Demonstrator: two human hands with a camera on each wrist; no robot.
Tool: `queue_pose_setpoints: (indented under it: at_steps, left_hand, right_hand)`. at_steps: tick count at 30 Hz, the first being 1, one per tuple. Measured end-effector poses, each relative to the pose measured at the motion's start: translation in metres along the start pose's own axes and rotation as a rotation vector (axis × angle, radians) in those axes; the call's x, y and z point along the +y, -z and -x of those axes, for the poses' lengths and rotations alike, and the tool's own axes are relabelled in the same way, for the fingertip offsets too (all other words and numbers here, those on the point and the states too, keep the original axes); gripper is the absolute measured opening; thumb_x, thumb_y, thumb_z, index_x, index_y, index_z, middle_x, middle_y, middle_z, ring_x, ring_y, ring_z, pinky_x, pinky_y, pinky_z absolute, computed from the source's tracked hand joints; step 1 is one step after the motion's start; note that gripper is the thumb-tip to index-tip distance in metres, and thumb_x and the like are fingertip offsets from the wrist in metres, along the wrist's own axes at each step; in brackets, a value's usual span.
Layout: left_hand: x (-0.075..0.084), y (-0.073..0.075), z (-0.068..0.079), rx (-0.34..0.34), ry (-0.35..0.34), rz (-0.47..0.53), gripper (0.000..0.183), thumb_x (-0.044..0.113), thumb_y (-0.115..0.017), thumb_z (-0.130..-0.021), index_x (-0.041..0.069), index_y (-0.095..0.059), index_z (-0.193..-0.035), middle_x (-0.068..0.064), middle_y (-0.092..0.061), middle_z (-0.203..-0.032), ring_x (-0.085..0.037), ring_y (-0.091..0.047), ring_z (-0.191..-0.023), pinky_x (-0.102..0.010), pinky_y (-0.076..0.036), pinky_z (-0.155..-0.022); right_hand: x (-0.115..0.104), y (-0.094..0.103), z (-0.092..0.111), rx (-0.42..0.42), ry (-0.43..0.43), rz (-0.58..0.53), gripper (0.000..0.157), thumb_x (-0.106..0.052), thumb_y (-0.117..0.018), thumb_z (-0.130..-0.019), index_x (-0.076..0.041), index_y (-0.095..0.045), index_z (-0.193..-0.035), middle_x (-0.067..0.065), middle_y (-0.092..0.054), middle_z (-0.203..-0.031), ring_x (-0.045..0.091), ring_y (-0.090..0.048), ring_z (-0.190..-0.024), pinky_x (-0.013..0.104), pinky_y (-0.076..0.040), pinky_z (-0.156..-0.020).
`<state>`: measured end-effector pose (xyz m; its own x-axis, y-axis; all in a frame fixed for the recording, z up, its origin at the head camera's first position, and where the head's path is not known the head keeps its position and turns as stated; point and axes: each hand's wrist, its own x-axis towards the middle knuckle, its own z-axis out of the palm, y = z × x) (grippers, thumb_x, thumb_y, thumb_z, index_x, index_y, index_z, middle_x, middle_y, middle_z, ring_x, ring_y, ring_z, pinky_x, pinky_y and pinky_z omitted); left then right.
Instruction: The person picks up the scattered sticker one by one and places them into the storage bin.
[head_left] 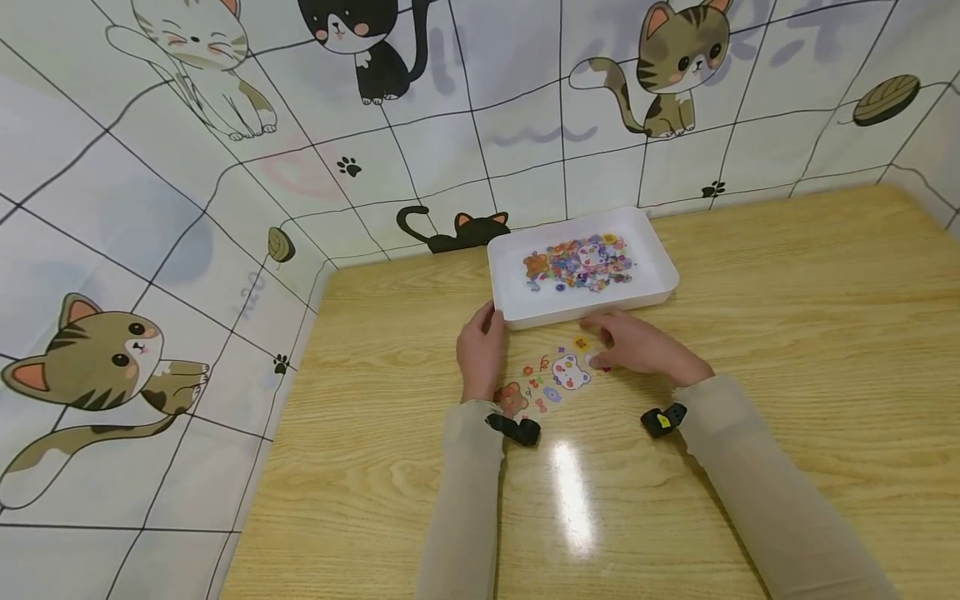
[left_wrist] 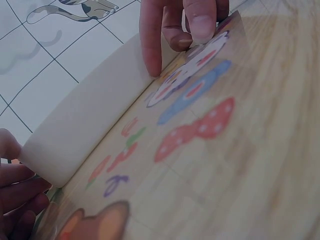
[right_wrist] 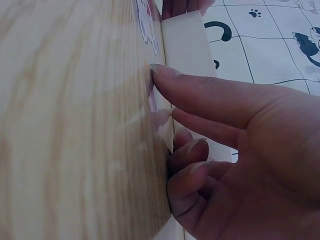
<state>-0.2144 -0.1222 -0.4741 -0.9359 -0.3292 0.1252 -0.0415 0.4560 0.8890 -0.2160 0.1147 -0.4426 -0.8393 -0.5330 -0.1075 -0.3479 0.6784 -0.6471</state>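
Observation:
A clear sheet [head_left: 534,390] printed with bears, bows and flowers lies on the table along the front of a white tray [head_left: 579,316]. The tray holds a pile of small colourful pieces [head_left: 581,262], some like the printed figures. My left hand [head_left: 481,350] is at the tray's near left corner, its fingers [left_wrist: 17,192] against the corner beside the sheet's bear end. At the other end my right hand [head_left: 637,343] has its thumb [right_wrist: 182,87] on the sheet and its index finger reaching to the tray wall; the other fingers are loosely bent.
The wooden table [head_left: 375,500] meets a wall [head_left: 450,150] printed with cats and grid lines, close behind the tray. Another printed wall stands on the left. Black wrist cameras [head_left: 517,429] sit at both cuffs, and a bright reflection lies on the wood in front.

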Motion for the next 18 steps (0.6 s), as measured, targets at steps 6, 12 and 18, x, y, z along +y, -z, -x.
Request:
queue_pose_setpoints:
  at_steps: [6, 12, 18]
  left_hand:
    - [-0.0004, -0.0006, -0.0001, 0.006, -0.001, -0.007, 0.035, 0.037, -0.048, -0.090, 0.024, -0.058, -0.120, 0.011, -0.059, -0.113, -0.008, -0.050, -0.106, -0.035, -0.039, -0.089]
    - [-0.0008, -0.0008, -0.0007, -0.001, 0.008, 0.006, 0.036, 0.037, -0.048, -0.089, 0.024, -0.058, -0.121, 0.010, -0.059, -0.113, -0.009, -0.050, -0.106, -0.035, -0.038, -0.090]
    - [0.0001, 0.0002, -0.0004, -0.007, 0.015, 0.001, 0.036, 0.038, -0.048, -0.089, 0.024, -0.057, -0.121, 0.012, -0.058, -0.113, -0.009, -0.050, -0.107, -0.034, -0.038, -0.090]
  right_hand:
    - [-0.0016, 0.0013, 0.0007, -0.006, -0.005, -0.002, 0.062, -0.017, -0.070, -0.077, 0.003, -0.042, -0.129, 0.009, -0.046, -0.086, 0.021, -0.040, -0.077, 0.033, -0.035, -0.064]
    - [-0.0016, 0.0018, 0.0000, -0.005, -0.020, -0.022, 0.059, -0.016, -0.070, -0.077, 0.003, -0.044, -0.127, 0.010, -0.047, -0.085, 0.021, -0.041, -0.075, 0.033, -0.034, -0.062]
    - [-0.0007, 0.0013, 0.0002, -0.008, -0.027, -0.018, 0.054, -0.018, -0.071, -0.076, 0.000, -0.049, -0.122, 0.009, -0.048, -0.087, 0.021, -0.041, -0.076, 0.033, -0.035, -0.063]
